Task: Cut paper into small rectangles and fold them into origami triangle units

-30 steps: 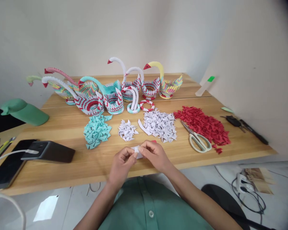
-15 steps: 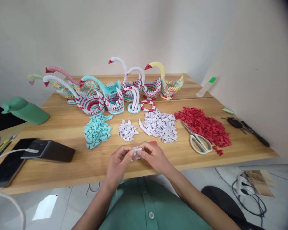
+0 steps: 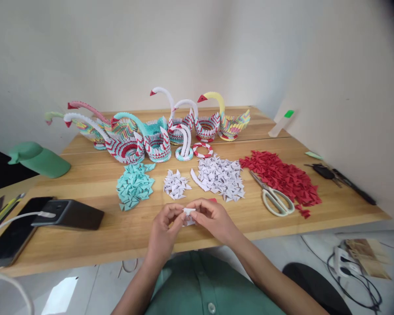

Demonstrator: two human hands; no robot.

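Near the table's front edge, a small white paper piece (image 3: 189, 211) is pinched between both hands. My left hand (image 3: 166, 225) grips its left side with thumb and fingers, while my right hand (image 3: 213, 218) pinches its right side. Part of a red item (image 3: 212, 200) shows behind my right hand. Beyond the hands lie a small pile of white folded triangles (image 3: 176, 184), a larger white pile (image 3: 223, 177) and a curved white strip (image 3: 198, 180). Turquoise triangles (image 3: 135, 186) are heaped to the left, red ones (image 3: 282, 177) to the right.
Several paper swans (image 3: 157, 142) stand at the back, with a red-and-white ring (image 3: 202, 150) in front. Scissors (image 3: 277, 202) lie right. A green bottle (image 3: 41, 159), black device (image 3: 72, 213) and phone (image 3: 15, 232) are left; keys (image 3: 323, 171) lie far right.
The view has shifted slightly, so the table's contents appear lower. Both hands still hold the white paper, whose angle has changed a little. Less of the red item shows behind my right hand.
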